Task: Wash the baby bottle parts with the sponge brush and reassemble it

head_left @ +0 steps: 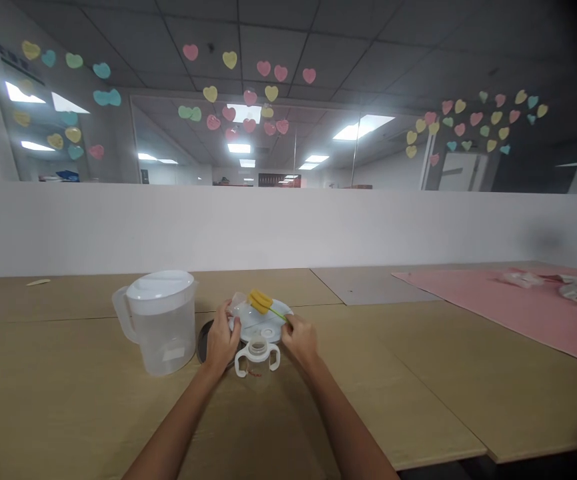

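My right hand (300, 339) is closed around the thin green handle of a bottle brush with a yellow sponge head (260, 301). In my left hand (222, 339) is a clear, cup-like piece (239, 303), close beside the sponge; its exact kind is hard to make out. Beneath both lies a white plate (253, 331), with a small white ring (267, 332) on it. Nearer to me stands an open, clear baby bottle (257, 348) with two white side handles. A dark round dish (203, 343) is partly hidden behind my left hand.
A translucent lidded pitcher (165, 327) stands to the left of my hands. On the right, a pink cloth (473, 300) covers part of the table (393, 400), with plastic-looking items on it. A white wall (288, 227) with windows above closes off the back.
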The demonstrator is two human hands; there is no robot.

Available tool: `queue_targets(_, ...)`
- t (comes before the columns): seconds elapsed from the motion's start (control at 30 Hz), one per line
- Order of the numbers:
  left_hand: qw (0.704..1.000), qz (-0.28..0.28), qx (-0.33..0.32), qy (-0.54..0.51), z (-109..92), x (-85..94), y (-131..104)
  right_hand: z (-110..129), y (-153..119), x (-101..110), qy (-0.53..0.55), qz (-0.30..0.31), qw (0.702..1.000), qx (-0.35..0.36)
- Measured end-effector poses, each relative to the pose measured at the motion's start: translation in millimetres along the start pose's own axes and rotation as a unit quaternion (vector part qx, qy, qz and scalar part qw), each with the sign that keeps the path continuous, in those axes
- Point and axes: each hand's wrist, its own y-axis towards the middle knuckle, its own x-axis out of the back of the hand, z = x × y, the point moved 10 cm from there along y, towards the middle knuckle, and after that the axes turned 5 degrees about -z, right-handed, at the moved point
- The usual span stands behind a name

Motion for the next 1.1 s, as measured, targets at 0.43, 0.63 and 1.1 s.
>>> queue_targets(0.43,0.992,-0.011,-0.123,0.033,-6,-0.8,-15,18,-2,11,0.057,-0.057,0.990,0.114)
queue_targets(0.63,0.990,-0.051,-0.128,0.043,-6,7.4,-14,14,-2,7,0.022,-0.047,0.992,0.114)
queue_targets(1.1,0.971,0.033,-0.234,0.042,-25,-7.5,-24,31,-8,5,0.001,-0.064,0.977,0.204)
